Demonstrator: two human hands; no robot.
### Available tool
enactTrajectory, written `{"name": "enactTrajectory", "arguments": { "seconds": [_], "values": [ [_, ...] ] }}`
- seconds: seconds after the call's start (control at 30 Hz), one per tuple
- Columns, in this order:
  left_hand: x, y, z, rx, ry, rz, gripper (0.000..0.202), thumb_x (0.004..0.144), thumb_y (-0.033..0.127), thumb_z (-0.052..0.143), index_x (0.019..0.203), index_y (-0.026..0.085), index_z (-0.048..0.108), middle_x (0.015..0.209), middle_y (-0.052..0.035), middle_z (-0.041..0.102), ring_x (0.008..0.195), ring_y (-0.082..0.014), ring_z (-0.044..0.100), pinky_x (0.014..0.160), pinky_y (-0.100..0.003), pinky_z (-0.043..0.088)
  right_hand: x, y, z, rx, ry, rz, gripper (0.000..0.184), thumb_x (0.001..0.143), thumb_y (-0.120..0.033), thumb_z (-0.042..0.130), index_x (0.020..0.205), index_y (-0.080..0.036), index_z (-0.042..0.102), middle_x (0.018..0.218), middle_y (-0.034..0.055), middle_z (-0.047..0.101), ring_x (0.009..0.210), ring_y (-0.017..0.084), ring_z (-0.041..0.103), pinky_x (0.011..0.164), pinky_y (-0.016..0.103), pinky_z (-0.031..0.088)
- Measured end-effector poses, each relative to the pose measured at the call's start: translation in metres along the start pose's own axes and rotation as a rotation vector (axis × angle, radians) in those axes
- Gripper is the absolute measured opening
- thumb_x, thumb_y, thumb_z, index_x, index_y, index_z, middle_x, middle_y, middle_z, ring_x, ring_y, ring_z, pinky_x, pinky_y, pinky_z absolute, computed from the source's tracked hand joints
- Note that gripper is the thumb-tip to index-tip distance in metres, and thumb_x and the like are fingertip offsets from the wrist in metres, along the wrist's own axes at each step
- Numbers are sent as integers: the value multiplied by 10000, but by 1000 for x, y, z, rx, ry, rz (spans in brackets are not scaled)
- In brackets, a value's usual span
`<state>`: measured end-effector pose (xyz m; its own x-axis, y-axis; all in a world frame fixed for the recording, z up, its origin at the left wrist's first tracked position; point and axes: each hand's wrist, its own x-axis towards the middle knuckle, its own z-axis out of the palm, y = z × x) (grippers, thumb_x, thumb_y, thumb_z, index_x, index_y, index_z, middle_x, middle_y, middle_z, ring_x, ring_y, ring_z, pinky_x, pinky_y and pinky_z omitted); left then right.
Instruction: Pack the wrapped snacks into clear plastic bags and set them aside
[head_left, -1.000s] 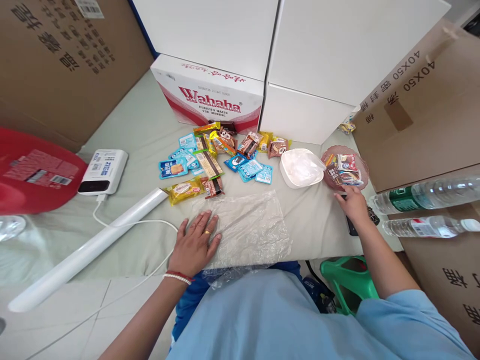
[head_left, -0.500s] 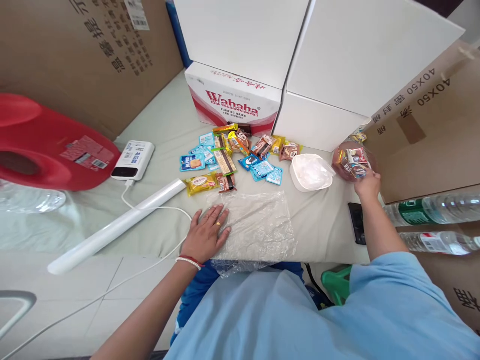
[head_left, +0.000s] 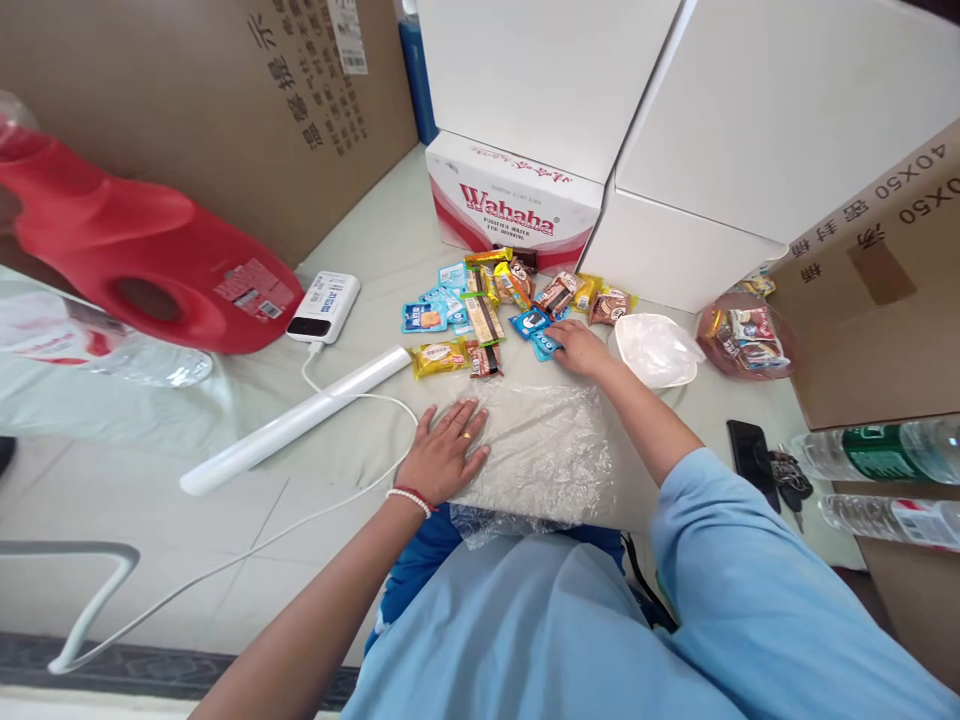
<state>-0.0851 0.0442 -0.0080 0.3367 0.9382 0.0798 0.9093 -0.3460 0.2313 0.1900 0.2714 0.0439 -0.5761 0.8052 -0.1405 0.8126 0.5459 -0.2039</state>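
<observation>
My left hand (head_left: 444,452) lies palm down, fingers spread, on the left edge of a clear plastic bag (head_left: 551,445) spread flat at the table's front. My right hand (head_left: 577,348) has its fingers curled down onto small blue snack packets (head_left: 544,345), covering part of them. Another dark blue packet (head_left: 530,320) lies just beyond its fingertips. A loose pile of wrapped snacks (head_left: 484,318) spreads to the left, with a yellow packet (head_left: 440,358) at its front. Beside my right wrist stands a white plastic bowl (head_left: 656,350). Farther right, a reddish clear bowl (head_left: 709,350) holds several wrapped snacks.
A Wahaha carton (head_left: 517,200) and white boxes (head_left: 697,130) stand behind the snacks. At left are a red jug (head_left: 187,250), a power bank (head_left: 326,308) with a white cable, and a white roll (head_left: 300,420). A phone (head_left: 750,460), keys (head_left: 791,480) and water bottles (head_left: 885,450) lie at right.
My right hand has left the reddish bowl and moved left onto the blue packets. My left hand stays flat on the bag. The view has shifted somewhat to the left.
</observation>
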Motion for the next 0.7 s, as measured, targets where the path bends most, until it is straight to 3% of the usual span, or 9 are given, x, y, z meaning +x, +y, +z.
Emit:
{"name": "enactTrajectory", "arguments": {
  "seconds": [0.1,0.17,0.3,0.43,0.5,0.6,0.7],
  "values": [
    [0,0,0,8,-12,0,586,1036,470,410,1569,228,443,1674,-118,356,1538,-297,362,1272,-579,122,5,5,11,45,23,43,507,978,-137,418,1449,-161,603,1514,105,575,1389,247,499,1165,396,385],
    [0,-1,0,4,-12,1,585,1035,469,415,1567,228,445,1673,-119,360,1536,-296,365,1272,-579,118,0,7,14,49,42,77,496,1016,-176,376,1465,-162,587,1515,107,574,1377,250,508,1160,404,387],
    [0,-1,0,-11,4,-4,571,1033,457,420,1565,251,449,1667,-114,373,1530,-295,375,1275,-576,107,-8,3,13,-47,-5,68,635,997,-412,527,1572,-154,450,1617,167,431,1422,369,408,1131,515,393],
    [0,0,-1,-18,5,4,570,1035,459,413,1565,254,448,1670,-113,370,1537,-298,362,1274,-577,111,5,-3,-1,-149,-149,24,795,881,-484,685,1575,-186,438,1607,179,423,1400,413,407,1076,523,424],
    [0,0,-1,-18,1,4,571,1037,460,408,1565,247,447,1671,-115,367,1539,-298,357,1273,-580,113,16,-5,-9,-217,-200,-47,730,866,-458,703,1504,-154,520,1519,202,516,1334,407,478,1048,485,436],
    [-1,0,0,-21,-2,1,570,1037,465,404,1563,249,449,1668,-116,374,1539,-294,358,1272,-580,116,29,-13,-14,-320,-228,-142,509,907,-288,630,1355,-49,614,1302,253,658,1188,369,592,1027,436,428],
    [-1,-1,0,-29,2,-1,578,1034,472,411,1566,250,445,1670,-116,372,1539,-298,357,1272,-585,121,31,-20,-19,-319,-182,-118,392,923,-120,510,1278,-17,643,1203,267,703,1121,344,640,1001,414,430]
  ]
}}
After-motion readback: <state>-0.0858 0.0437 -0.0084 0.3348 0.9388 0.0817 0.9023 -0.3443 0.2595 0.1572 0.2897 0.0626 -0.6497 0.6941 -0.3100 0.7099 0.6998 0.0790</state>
